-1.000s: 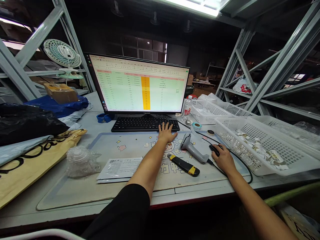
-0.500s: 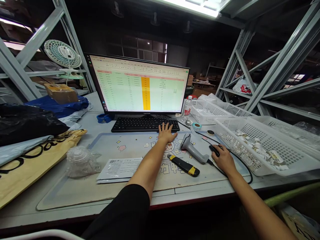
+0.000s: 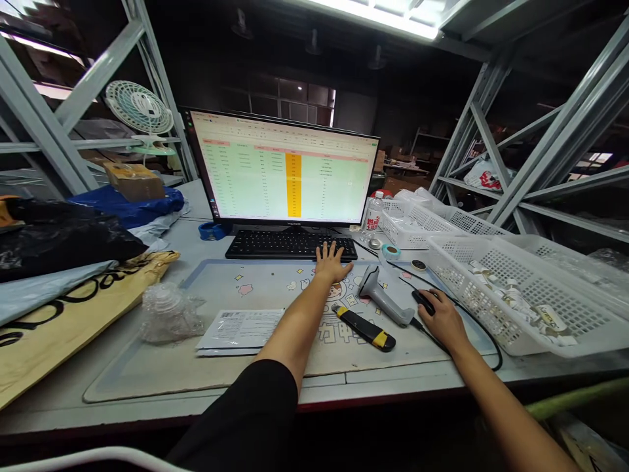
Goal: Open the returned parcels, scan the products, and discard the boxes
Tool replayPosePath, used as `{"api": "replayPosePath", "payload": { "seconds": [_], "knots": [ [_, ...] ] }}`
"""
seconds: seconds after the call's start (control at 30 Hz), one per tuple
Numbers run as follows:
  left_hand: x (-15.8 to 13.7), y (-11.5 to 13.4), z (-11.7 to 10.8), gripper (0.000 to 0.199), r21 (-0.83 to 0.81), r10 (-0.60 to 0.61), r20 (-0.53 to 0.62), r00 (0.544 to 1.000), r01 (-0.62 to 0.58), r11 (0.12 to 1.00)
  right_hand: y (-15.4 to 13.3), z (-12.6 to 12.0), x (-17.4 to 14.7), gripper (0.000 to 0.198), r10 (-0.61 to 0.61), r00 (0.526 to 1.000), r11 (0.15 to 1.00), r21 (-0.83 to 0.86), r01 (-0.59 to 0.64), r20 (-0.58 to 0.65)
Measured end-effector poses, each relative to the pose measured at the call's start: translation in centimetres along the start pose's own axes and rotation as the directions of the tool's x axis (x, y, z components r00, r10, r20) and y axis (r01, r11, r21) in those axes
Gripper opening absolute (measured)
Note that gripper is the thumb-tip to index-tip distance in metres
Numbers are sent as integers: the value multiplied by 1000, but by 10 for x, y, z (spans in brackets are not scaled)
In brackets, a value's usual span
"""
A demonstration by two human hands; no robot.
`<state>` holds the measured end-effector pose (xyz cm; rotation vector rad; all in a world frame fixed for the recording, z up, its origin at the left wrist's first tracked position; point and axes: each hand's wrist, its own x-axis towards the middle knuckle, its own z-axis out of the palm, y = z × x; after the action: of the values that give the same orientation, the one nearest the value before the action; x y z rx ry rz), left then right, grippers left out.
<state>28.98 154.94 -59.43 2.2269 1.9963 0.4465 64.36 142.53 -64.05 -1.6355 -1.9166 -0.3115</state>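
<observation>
My left hand lies with fingers spread over the right end of a black keyboard, its fingertips on the keys. A black computer mouse is under my right hand, which curls over it on the desk mat. Between my two arms lie a grey barcode scanner and a black and yellow utility knife. The monitor behind the keyboard shows a spreadsheet with an orange column. Left of my forearm is a stack of printed sheets in plastic.
A ball of bubble wrap, a tan paper package and a black bag occupy the left side. White plastic baskets holding small items line the right. A bottle and tape rolls stand near the monitor.
The whole view has shifted slightly, so things appear a little further right. Both hands stay in place, the left on the keyboard and the right on the mouse.
</observation>
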Motion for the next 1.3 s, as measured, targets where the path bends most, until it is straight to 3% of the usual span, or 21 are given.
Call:
{"api": "replayPosePath", "payload": {
  "seconds": [0.33,0.47,0.57,0.67,0.8,0.9,0.93,0.97,1.03,1.1,1.13,1.2,1.3],
  "knots": [
    [-7,-1,-1,83,-24,30,-110,993,-33,999,24,20,3,52,-53,998,998,-26,53,24],
    [-15,4,-6,49,-5,100,-258,961,-105,994,24,22,2,51,-61,998,997,-38,61,-8],
    [-29,11,-15,37,36,218,-329,919,-218,975,25,24,3,51,-54,998,998,-35,54,-6],
    [-49,19,-35,30,76,317,-360,878,-311,947,29,27,5,53,-60,998,998,-36,59,-16],
    [-88,14,-81,37,107,393,-389,833,-384,917,28,25,5,57,-86,996,996,-34,86,-24],
    [-127,-11,-116,29,98,453,-459,764,-463,881,22,19,4,58,-60,998,998,-29,60,-34],
    [-141,-23,-123,22,88,466,-468,751,-486,870,20,17,4,57,-50,998,998,-28,49,-26],
    [-154,-37,-127,29,68,463,-459,758,-490,869,18,15,3,57,-41,999,999,-31,41,-18],
    [-176,-67,-128,57,3,358,-387,850,-387,922,16,11,3,55,-31,999,999,-41,31,-6],
    [-188,-96,-123,53,-47,162,-300,940,-184,982,15,9,3,54,-26,1000,998,-60,26,7],
    [-190,-109,-120,44,-57,65,-272,960,-84,995,14,8,3,53,-22,1000,997,-70,23,15],
    [-185,-130,-114,34,-57,-73,-247,966,61,996,13,7,3,51,-12,1000,997,-82,14,26],
    [-167,-151,-109,41,-44,-204,-219,954,199,979,10,4,2,49,-4,1000,996,-85,7,31]
  ]
}}
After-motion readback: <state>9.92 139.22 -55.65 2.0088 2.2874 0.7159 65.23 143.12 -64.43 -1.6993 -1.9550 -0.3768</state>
